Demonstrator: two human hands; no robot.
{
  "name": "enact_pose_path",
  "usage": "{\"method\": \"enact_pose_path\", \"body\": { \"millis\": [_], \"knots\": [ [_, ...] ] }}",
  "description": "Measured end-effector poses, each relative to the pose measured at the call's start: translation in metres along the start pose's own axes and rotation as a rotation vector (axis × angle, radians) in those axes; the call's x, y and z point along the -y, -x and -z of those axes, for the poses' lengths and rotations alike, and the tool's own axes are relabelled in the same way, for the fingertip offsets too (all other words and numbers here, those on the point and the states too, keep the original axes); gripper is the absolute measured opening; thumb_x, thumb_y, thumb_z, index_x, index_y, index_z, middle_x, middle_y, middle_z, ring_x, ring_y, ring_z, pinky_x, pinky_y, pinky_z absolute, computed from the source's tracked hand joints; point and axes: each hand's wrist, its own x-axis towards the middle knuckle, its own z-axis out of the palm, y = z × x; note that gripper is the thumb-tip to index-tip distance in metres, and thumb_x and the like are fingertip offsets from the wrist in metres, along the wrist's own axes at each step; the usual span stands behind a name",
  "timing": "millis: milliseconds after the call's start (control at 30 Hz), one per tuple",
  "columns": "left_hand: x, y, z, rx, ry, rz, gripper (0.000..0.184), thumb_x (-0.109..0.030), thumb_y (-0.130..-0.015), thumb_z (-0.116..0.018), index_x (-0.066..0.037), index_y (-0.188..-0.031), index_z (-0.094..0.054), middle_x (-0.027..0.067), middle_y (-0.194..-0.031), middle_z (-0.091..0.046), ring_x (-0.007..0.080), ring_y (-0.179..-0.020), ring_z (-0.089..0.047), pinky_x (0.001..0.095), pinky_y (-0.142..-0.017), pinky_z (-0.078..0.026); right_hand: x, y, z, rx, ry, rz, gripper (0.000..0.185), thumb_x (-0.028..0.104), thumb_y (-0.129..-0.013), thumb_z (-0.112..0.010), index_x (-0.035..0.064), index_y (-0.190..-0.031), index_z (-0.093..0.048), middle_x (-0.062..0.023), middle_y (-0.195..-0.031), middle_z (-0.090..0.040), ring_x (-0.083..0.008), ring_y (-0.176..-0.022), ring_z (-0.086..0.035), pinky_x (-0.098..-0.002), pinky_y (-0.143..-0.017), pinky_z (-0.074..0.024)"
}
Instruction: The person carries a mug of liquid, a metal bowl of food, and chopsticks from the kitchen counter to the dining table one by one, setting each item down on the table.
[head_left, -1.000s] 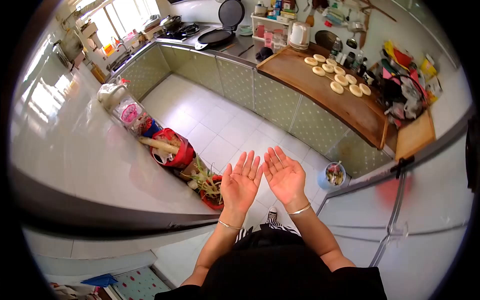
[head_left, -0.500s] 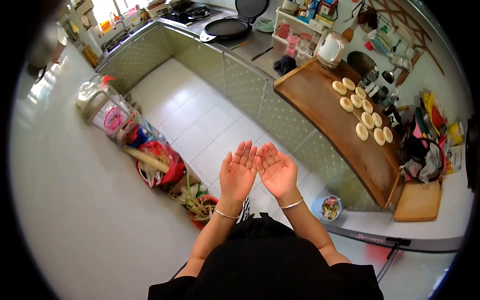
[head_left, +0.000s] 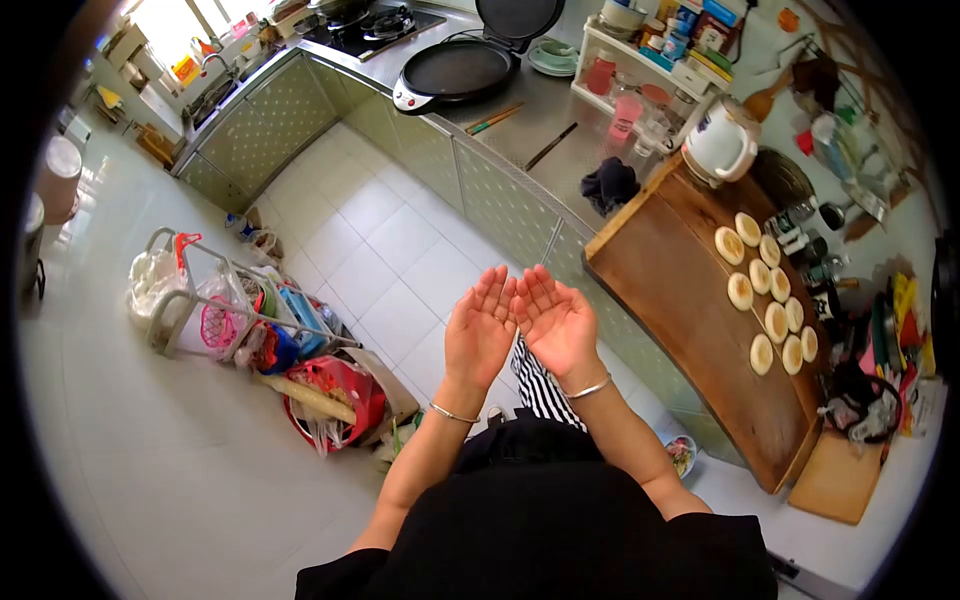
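Observation:
In the middle of the head view, my left hand is held palm up, its fingers stretched out and nothing in it. Beside it my right hand is also palm up and bare, with the little-finger edges of both hands close together. A thin bangle circles each wrist. Both hands are in the air over the tiled floor. To their right lies a large wooden board, with several round flat breads grouped toward its far side.
An open electric griddle stands on the counter, near chopsticks and a dark cloth. A white kettle is at the board's far end. On the left are a metal rack and a red bag. A cutting board sits at the lower right.
The view has shifted forward: the griddle, rack and board appear lower or larger, and striped trousers and a shoe now show. Both hands keep the same open, palm-up pose.

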Motion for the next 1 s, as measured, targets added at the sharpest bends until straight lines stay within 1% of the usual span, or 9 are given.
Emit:
{"method": "enact_pose_path", "body": {
  "millis": [300,367,633,767,833,867,900,967,1000],
  "knots": [
    [-0.057,-0.216,-0.016,-0.084,-0.145,-0.064,0.034,-0.019,-0.096,-0.048,-0.003,-0.126,-0.052,0.0095,-0.134,-0.051,0.024,-0.126,-0.045,0.0393,-0.11,-0.033,0.077,-0.219,-0.029,-0.039,-0.071,-0.104,0.033,0.016,-0.09,-0.046,0.0026,-0.116,-0.06,-0.0109,-0.12,-0.062,-0.0252,-0.116,-0.056,-0.0409,-0.101,-0.0435],
    [-0.068,-0.253,-0.018,-0.113,-0.172,-0.119,0.038,-0.017,-0.096,-0.05,-0.003,-0.131,-0.046,0.0091,-0.135,-0.049,0.024,-0.125,-0.045,0.0392,-0.107,-0.035,0.089,-0.258,-0.035,-0.079,-0.043,-0.069,0.033,0.017,-0.09,-0.046,0.0027,-0.116,-0.059,-0.0112,-0.122,-0.061,-0.026,-0.117,-0.055,-0.0427,-0.103,-0.0413],
    [-0.111,-0.401,0.0,-0.24,-0.424,-0.036,0.047,-0.009,-0.093,-0.052,0.005,-0.135,-0.038,0.0151,-0.141,-0.042,0.0271,-0.128,-0.043,0.0387,-0.107,-0.036,0.11,-0.4,-0.037,-0.255,0.004,0.041,0.048,0.024,-0.089,-0.05,0.005,-0.131,-0.043,-0.0089,-0.137,-0.046,-0.0245,-0.125,-0.045,-0.0435,-0.105,-0.0359],
    [-0.134,-0.49,0.035,-0.27,-0.804,0.007,0.048,-0.003,-0.089,-0.053,0.007,-0.134,-0.041,0.0175,-0.139,-0.045,0.0256,-0.127,-0.045,0.0339,-0.106,-0.036,0.106,-0.469,-0.025,-0.366,0.055,0.155,0.06,0.03,-0.09,-0.049,0.002,-0.141,-0.033,-0.011,-0.142,-0.041,-0.0267,-0.13,-0.039,-0.0443,-0.109,-0.0305],
    [-0.141,-0.531,0.056,-0.238,-1.246,-0.05,0.045,-0.003,-0.088,-0.054,0.006,-0.131,-0.046,0.017,-0.134,-0.051,0.0235,-0.119,-0.052,0.0324,-0.099,-0.041,0.104,-0.498,-0.016,-0.47,0.111,0.187,0.063,0.034,-0.09,-0.049,0.0024,-0.142,-0.032,-0.0105,-0.142,-0.041,-0.0265,-0.13,-0.039,-0.043,-0.109,-0.0282],
    [-0.144,-0.548,0.062,-0.211,-1.464,-0.087,0.046,-0.007,-0.084,-0.058,0.005,-0.128,-0.05,0.0205,-0.125,-0.057,0.0265,-0.108,-0.06,0.034,-0.09,-0.047,0.102,-0.512,-0.01,-0.483,0.14,0.214,0.066,0.038,-0.089,-0.049,0.0021,-0.142,-0.031,-0.0103,-0.144,-0.039,-0.0258,-0.131,-0.038,-0.0421,-0.11,-0.0247],
    [-0.146,-0.566,0.077,-0.203,-1.464,-0.06,0.046,-0.007,-0.084,-0.058,0.005,-0.128,-0.05,0.0205,-0.125,-0.057,0.0265,-0.108,-0.06,0.034,-0.09,-0.047,0.101,-0.525,-0.004,-0.504,0.131,0.227,0.066,0.038,-0.089,-0.049,0.0021,-0.142,-0.031,-0.0103,-0.144,-0.039,-0.0258,-0.131,-0.038,-0.0421,-0.11,-0.0247],
    [-0.148,-0.602,0.113,-0.124,-1.81,0.045,0.046,-0.012,-0.08,-0.061,0.005,-0.122,-0.054,0.0245,-0.114,-0.061,0.0323,-0.1,-0.062,0.0364,-0.083,-0.049,0.104,-0.548,0.002,-0.591,0.169,0.221,0.068,0.04,-0.089,-0.049,0.0017,-0.143,-0.03,-0.0102,-0.146,-0.038,-0.0251,-0.131,-0.037,-0.0417,-0.112,-0.0215],
    [-0.149,-0.61,0.113,-0.041,-2.029,-0.123,0.045,-0.011,-0.079,-0.066,0.006,-0.119,-0.056,0.0134,-0.092,-0.067,0.0199,-0.077,-0.063,0.033,-0.068,-0.05,0.104,-0.556,0.005,-0.619,0.201,0.216,0.069,0.041,-0.089,-0.049,0.0019,-0.143,-0.031,-0.0099,-0.147,-0.037,-0.0238,-0.131,-0.037,-0.0414,-0.111,-0.0209]
  ]
}}
